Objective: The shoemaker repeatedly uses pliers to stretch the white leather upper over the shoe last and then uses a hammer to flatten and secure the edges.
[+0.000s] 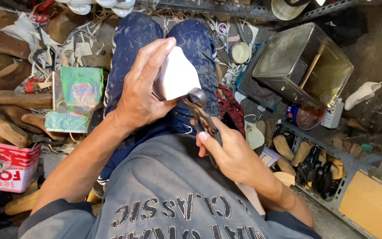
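My left hand [141, 88] grips a shoe form covered with a white upper [176, 76], held over my lap. My right hand [229, 150] is closed around the handles of metal pincers [201, 110]. The pincer jaws touch the lower right edge of the white piece. My legs in stained blue trousers [133, 40] stretch away below the hands. Part of the form is hidden under my left fingers.
Wooden shoe lasts [5, 126] lie piled at the left beside a red and white box [14, 166] and green packets [81, 86]. A square metal tin [303, 62] with a stick in it stands at the right. Below it is a metal rack with lasts and dark bottles [315, 170].
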